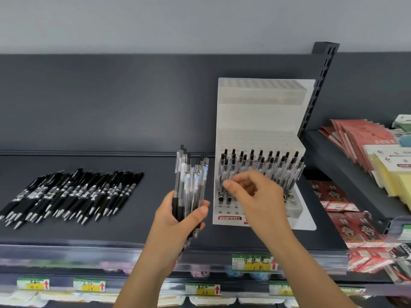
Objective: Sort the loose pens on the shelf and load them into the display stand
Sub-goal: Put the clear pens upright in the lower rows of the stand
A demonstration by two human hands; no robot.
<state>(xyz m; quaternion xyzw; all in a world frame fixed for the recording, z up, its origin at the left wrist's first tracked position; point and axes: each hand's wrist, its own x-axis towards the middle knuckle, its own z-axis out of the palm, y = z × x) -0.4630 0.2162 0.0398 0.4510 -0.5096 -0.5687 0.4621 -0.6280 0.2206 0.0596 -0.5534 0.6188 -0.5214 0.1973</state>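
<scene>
A white tiered display stand (262,121) stands on the dark shelf (111,227); its lowest tier holds several clear pens (260,162) with black caps standing upright. My left hand (178,216) grips a bundle of clear pens (191,181), held upright just left of the stand. My right hand (255,192) hovers in front of the stand's lower tier, its fingers curled and its fingertips close together beside a standing pen; whether it pinches a pen is not visible. A row of loose black pens (73,194) lies on the shelf at the left.
The front holes of the stand's lowest tier (224,211) stand open. A slotted upright post (318,90) rises behind the stand. Packets of red and yellow stationery (364,152) fill the shelf to the right. Price tags (253,262) line the shelf's front edge.
</scene>
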